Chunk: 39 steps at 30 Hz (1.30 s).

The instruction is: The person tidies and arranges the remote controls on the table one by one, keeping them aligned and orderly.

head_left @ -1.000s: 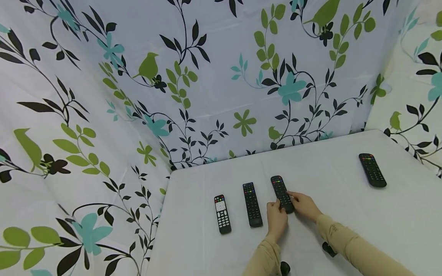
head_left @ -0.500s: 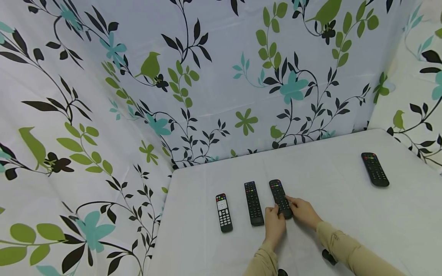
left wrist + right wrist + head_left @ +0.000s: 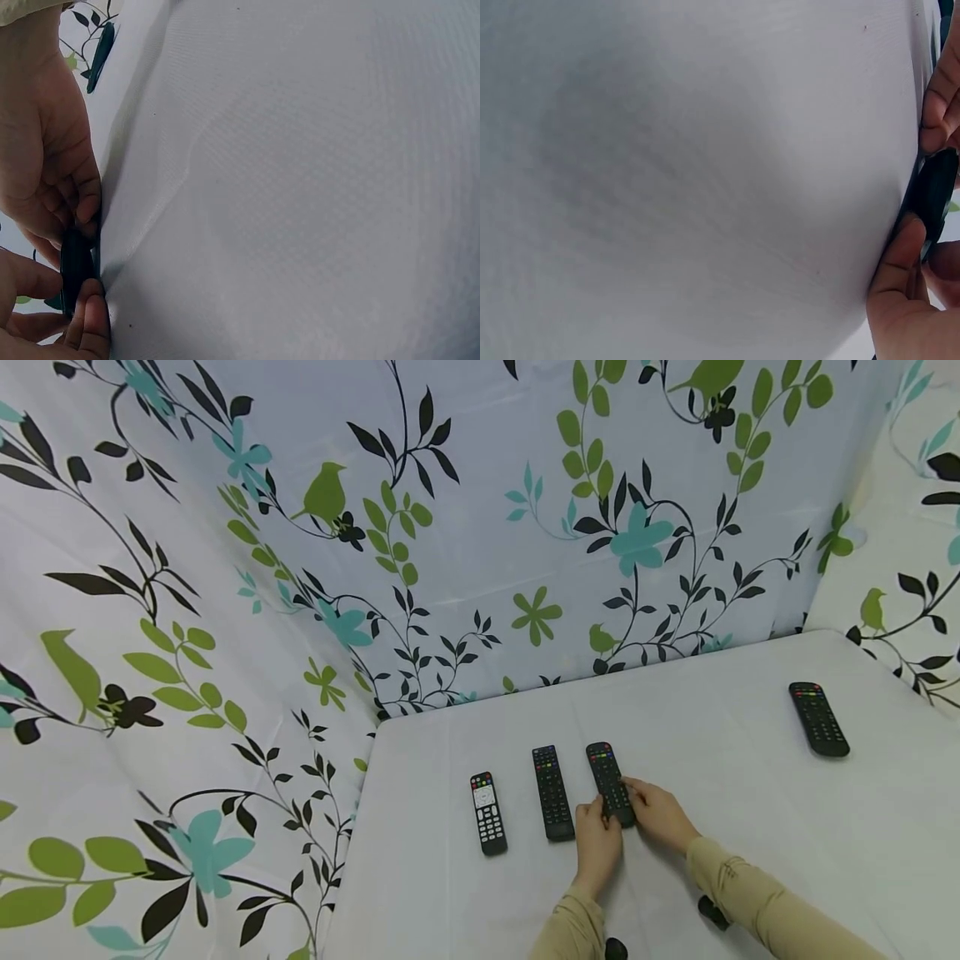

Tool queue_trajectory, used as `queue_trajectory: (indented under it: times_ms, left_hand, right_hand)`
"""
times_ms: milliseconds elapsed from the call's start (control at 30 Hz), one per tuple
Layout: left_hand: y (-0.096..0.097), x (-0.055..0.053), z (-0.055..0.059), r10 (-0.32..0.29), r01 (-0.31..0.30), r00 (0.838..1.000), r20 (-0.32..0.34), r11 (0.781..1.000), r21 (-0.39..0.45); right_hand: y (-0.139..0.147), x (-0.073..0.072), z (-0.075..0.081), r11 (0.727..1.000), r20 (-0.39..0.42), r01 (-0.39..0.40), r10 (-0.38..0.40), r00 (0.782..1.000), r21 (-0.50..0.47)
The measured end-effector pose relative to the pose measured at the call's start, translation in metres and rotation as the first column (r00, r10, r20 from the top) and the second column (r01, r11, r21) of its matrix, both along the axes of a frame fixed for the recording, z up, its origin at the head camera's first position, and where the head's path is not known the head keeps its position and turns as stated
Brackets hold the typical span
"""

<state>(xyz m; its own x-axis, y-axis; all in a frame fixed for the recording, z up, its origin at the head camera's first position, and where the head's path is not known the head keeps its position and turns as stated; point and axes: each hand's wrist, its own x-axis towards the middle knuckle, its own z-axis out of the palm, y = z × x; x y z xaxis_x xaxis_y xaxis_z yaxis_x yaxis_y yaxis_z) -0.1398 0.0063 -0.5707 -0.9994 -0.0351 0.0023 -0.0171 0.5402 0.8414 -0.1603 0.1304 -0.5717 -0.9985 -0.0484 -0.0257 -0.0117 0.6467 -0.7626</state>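
In the head view, a black remote control (image 3: 609, 783) lies on the white-covered table, third from the left in a row. My left hand (image 3: 597, 843) pinches its lower left side. My right hand (image 3: 660, 814) grips its lower right side. Both wrist views show the remote's dark near end, as (image 3: 76, 270) in the left one, with fingers on both sides. To its left is another black remote (image 3: 553, 793), nearly parallel to it. Farther left lies a remote with white buttons (image 3: 489, 814).
One more black remote (image 3: 819, 718) lies far right on the table (image 3: 750, 810). Two small black objects, one (image 3: 712, 912) by the right sleeve and one (image 3: 616, 948) by the left, are partly hidden. Patterned cloth (image 3: 465, 543) hangs behind and beside the table.
The held remote has slid slightly toward me and to the left, so its top is almost level with its neighbour's. Both hands have kept their hold. The head view has shifted a little.
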Motion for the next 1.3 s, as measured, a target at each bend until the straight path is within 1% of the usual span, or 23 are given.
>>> queue_trajectory:
  times_ms: [100,167,233,300,433,500,600,667,700,767,900,933,1000,1067,1133,1200,1300]
  left_hand:
    - [0.0,0.0,0.0,0.01,-0.01,1.0,0.002,1.0,0.026]
    - [0.0,0.001,0.001,0.024,-0.024,1.0,0.01,0.999,0.042]
    - [0.0,0.001,0.001,0.041,-0.042,0.999,0.005,0.998,0.047]
    - [0.001,0.002,0.002,0.064,-0.065,0.998,0.008,0.997,0.043]
    - [0.004,0.002,0.006,0.094,-0.093,0.996,-0.013,0.996,0.013]
    - [0.007,0.002,0.009,0.09,-0.09,0.995,-0.046,0.996,-0.005]
    - [0.014,0.004,0.017,0.058,-0.06,0.994,-0.088,0.998,-0.022]
    - [0.021,0.004,0.025,0.023,-0.026,0.993,-0.116,0.999,-0.026]
    - [0.025,0.003,0.028,0.005,-0.008,0.992,-0.128,1.0,-0.024]
    - [0.035,0.0,0.034,-0.018,0.014,0.989,-0.149,0.999,-0.029]
    - [0.054,-0.006,0.047,-0.043,0.043,0.981,-0.188,0.999,0.0]
    - [0.06,-0.007,0.05,-0.049,0.05,0.982,-0.185,0.999,0.0]
    - [0.07,-0.008,0.059,-0.079,0.08,0.983,-0.167,0.997,0.002]
    - [0.08,-0.01,0.066,-0.116,0.114,0.985,-0.131,0.993,-0.024]
    - [0.09,-0.012,0.071,-0.158,0.155,0.983,-0.092,0.987,-0.044]
    - [0.098,-0.017,0.073,-0.196,0.192,0.979,-0.061,0.98,-0.059]
    - [0.109,-0.024,0.072,-0.233,0.233,0.972,-0.006,0.972,-0.041]
  right_hand:
    - [-0.001,-0.001,-0.001,1.0,0.008,-0.008,0.008,1.0,-0.001]
    - [-0.001,-0.002,-0.001,1.0,0.017,-0.013,0.013,1.0,0.005]
    - [-0.001,-0.003,-0.002,1.0,0.021,-0.015,0.014,1.0,0.016]
    - [0.001,-0.003,0.0,1.0,0.022,-0.012,0.012,1.0,0.017]
    - [0.007,0.0,0.007,0.999,0.01,-0.006,0.005,1.0,0.035]
    - [0.011,0.0,0.012,0.999,0.003,-0.008,0.008,1.0,0.046]
    - [0.02,0.0,0.021,0.999,-0.007,-0.022,0.023,1.0,0.048]
    - [0.029,-0.002,0.026,0.999,-0.012,-0.029,0.029,0.999,0.047]
    - [0.035,-0.007,0.022,0.998,-0.024,-0.032,0.033,0.999,0.046]
    - [0.045,-0.01,0.026,0.998,-0.034,-0.031,0.033,0.999,0.049]
    - [0.067,-0.014,0.035,0.997,-0.051,-0.014,0.018,0.999,0.078]
    - [0.071,-0.012,0.044,0.996,-0.044,-0.006,0.009,0.999,0.085]
    - [0.086,-0.015,0.046,0.994,-0.046,0.007,-0.002,0.999,0.11]
    - [0.101,-0.019,0.047,0.988,-0.055,0.022,-0.014,0.998,0.151]
    - [0.118,-0.023,0.048,0.98,-0.065,0.032,-0.02,0.998,0.195]
    - [0.136,-0.028,0.049,0.97,-0.076,0.052,-0.035,0.996,0.237]
    - [0.165,-0.031,0.047,0.953,-0.098,0.114,-0.09,0.991,0.28]
